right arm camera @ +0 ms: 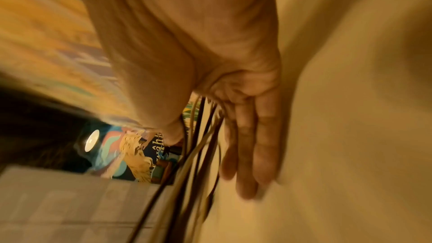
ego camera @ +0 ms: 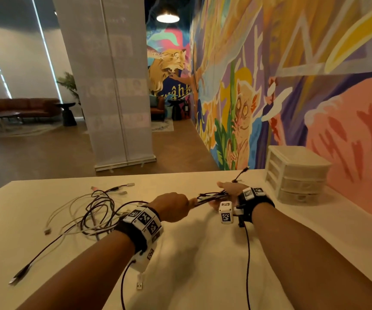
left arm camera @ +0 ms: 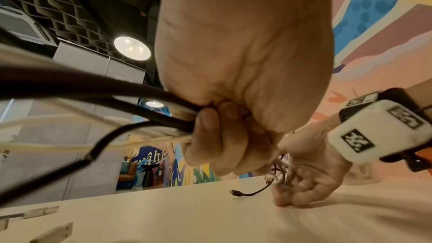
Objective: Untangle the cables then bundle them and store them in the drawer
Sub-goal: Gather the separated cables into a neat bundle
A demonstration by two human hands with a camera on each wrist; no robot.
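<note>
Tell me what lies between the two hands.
A taut stretch of black and white cables runs from the left hand to the right hand; the head view shows it.

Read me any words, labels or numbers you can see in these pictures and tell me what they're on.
"wâhk": partial lettering on the far mural, cut off at the wall's corner.
Wrist bands: black and white square code patterns only, no letters.
Hanging banner: faint blocks show through the fabric, too washed out to read.
Drawer unit: no label visible.
</note>
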